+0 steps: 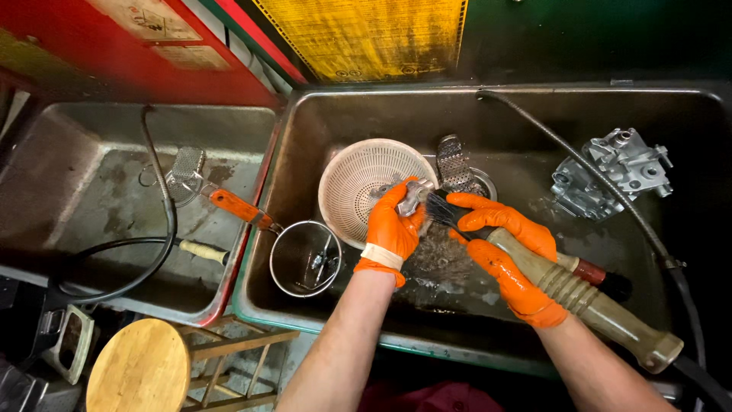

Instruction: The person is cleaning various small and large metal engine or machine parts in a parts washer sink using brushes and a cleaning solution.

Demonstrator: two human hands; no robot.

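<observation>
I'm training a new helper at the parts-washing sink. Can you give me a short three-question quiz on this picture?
1. True or false: both hands wear orange gloves.
2. What does the left hand hold? A) a small metal part B) a wooden stool C) a hose
3. Where does the white plastic colander lie relative to the left hand: behind it in the sink, or outside the sink?

Key
1. True.
2. A; the right hand holds a brush with dark bristles against it.
3. Behind it in the sink.
</observation>
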